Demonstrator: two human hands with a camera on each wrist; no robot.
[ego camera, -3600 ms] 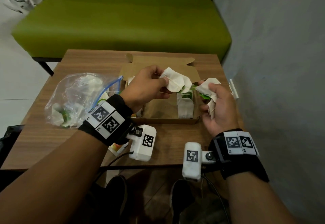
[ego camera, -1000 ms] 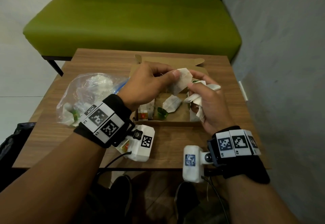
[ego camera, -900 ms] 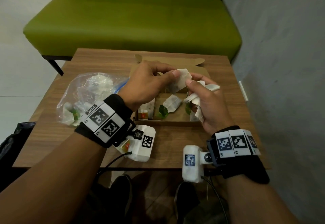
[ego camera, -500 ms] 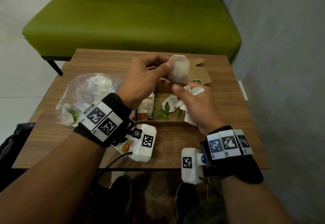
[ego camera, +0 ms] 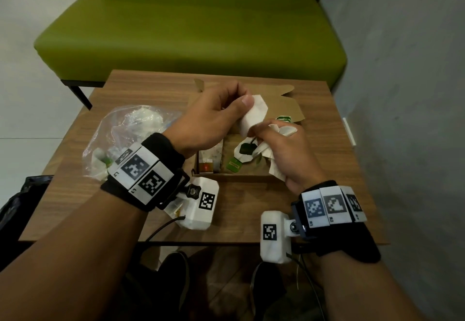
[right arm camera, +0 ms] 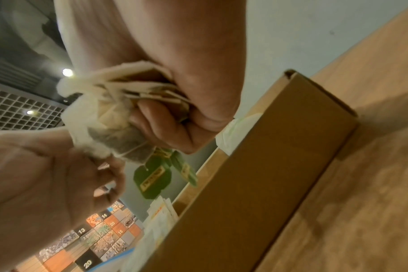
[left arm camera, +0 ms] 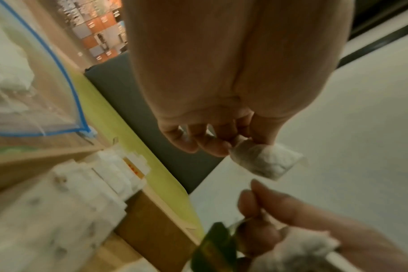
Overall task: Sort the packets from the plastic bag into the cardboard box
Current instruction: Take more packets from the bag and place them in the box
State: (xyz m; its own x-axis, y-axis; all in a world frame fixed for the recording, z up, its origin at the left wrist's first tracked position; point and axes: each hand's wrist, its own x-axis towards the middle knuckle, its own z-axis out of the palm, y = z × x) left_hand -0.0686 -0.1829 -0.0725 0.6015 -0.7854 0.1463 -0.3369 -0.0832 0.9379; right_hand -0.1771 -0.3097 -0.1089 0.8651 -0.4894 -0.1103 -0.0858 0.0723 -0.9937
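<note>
Over the open cardboard box (ego camera: pixel 251 177) my left hand (ego camera: pixel 216 121) pinches one white tea bag (ego camera: pixel 253 116) (left arm camera: pixel 266 162) between thumb and fingers. My right hand (ego camera: pixel 281 149) (right arm camera: pixel 175 114) grips a bunch of several white tea bags (ego camera: pixel 274 144) (right arm camera: pixel 110 128); their green tags (ego camera: pixel 247 149) (right arm camera: pixel 151 178) hang on strings above the box. More white packets (ego camera: pixel 210 155) (left arm camera: pixel 100 184) stand in the box's left part. A clear plastic bag (ego camera: pixel 128 134) (left arm camera: pixel 30 88) with a blue zip edge lies left of the box, with white packets inside.
The box (right arm camera: pixel 256 184) sits on a small wooden table (ego camera: pixel 156 94). A green bench (ego camera: pixel 191 26) stands behind the table, and a grey wall (ego camera: pixel 407 94) runs close along the right. A dark bag (ego camera: pixel 15 202) lies on the floor at left.
My left hand has pulled one tea bag up and away from the bunch, then lowered it a little. My right hand has drawn nearer over the box, its green tags dangling.
</note>
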